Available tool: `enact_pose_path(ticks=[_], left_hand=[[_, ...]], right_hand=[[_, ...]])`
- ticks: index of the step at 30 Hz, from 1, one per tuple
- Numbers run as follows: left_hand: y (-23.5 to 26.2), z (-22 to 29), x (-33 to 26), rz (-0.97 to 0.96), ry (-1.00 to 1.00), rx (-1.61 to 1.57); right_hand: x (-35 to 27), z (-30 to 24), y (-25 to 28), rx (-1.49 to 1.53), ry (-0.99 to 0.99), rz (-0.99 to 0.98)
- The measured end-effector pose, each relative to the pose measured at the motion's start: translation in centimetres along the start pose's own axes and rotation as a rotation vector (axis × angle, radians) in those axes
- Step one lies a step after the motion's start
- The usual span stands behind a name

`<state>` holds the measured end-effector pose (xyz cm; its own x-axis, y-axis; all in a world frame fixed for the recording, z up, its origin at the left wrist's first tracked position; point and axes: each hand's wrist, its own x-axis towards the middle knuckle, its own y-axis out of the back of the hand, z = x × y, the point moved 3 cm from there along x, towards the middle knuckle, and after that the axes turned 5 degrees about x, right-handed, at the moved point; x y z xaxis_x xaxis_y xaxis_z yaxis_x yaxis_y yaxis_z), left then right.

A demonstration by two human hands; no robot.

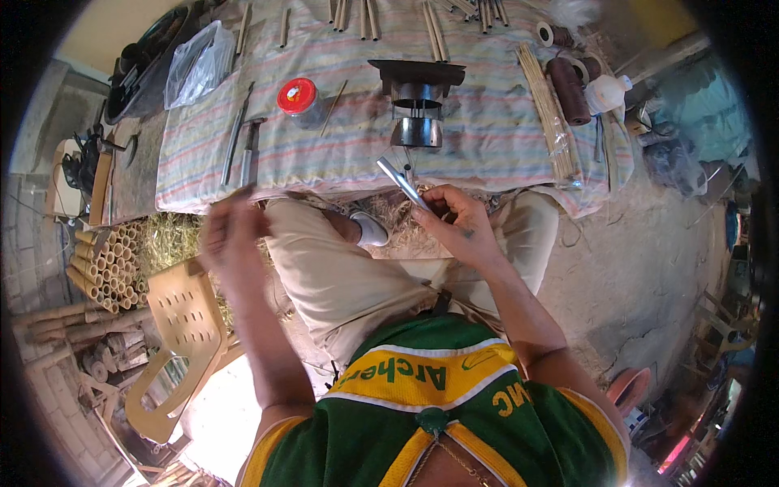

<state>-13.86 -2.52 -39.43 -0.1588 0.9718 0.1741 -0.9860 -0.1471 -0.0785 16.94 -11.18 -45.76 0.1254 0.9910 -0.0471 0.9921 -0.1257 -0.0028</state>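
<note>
My right hand (459,222) is closed around the lower end of a shiny silver metal tube (399,180), which points up and to the left, just off the table's near edge. Smeared by motion, my left hand (230,230) hangs off the near edge at left; its fingers do not show clearly. The hammer (251,150) lies on the cloth just beyond it, beside a long thin metal tool (236,134). Ahead of the tube stands a small metal burner (418,131) with a dark plate (417,75) on top.
A red-lidded jar (297,96), a thin stick (333,108) and a plastic bag (200,65) rest on the striped cloth (324,166). Thin sticks (545,105) and brown spools (568,91) lie at right. Cut bamboo (114,268) and a tan chair (185,321) are at left.
</note>
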Motion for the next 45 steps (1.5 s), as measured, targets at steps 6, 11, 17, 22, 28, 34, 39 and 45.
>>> enact_pose_path(ticks=[6,11,17,22,28,34,39,45], left_hand=[[18.8,2.0,2.2,0.293,0.135,0.9],[20.6,-0.3,-0.3,-0.062,0.419,1.716],[2.3,-2.9,-1.3,-0.439,0.21,0.43],[-10.8,-2.4,-2.2,-0.662,0.346,0.078],[-13.0,-2.7,-0.2,-0.777,0.49,0.04],[-10.7,-4.4,0.1,-0.698,0.545,0.065],[-7.6,-4.9,-0.4,-0.698,0.587,-0.018],[-4.5,-2.8,-0.3,-0.721,0.53,0.041]], right_hand=[[1.1,0.9,-1.2,-0.031,-0.036,0.002],[1.4,0.5,-2.1,-0.024,0.049,0.024],[0.8,-0.9,-2.8,-0.12,0.055,-0.004],[0.6,-0.7,-2.2,-0.015,0.051,0.005],[3.3,-0.1,1.9,-0.027,0.105,0.211],[10.9,0.5,5.0,0.216,-0.373,0.174],[13.1,0.8,4.7,0.199,-0.453,0.057],[11.7,-0.5,3.3,0.361,-0.315,0.095]])
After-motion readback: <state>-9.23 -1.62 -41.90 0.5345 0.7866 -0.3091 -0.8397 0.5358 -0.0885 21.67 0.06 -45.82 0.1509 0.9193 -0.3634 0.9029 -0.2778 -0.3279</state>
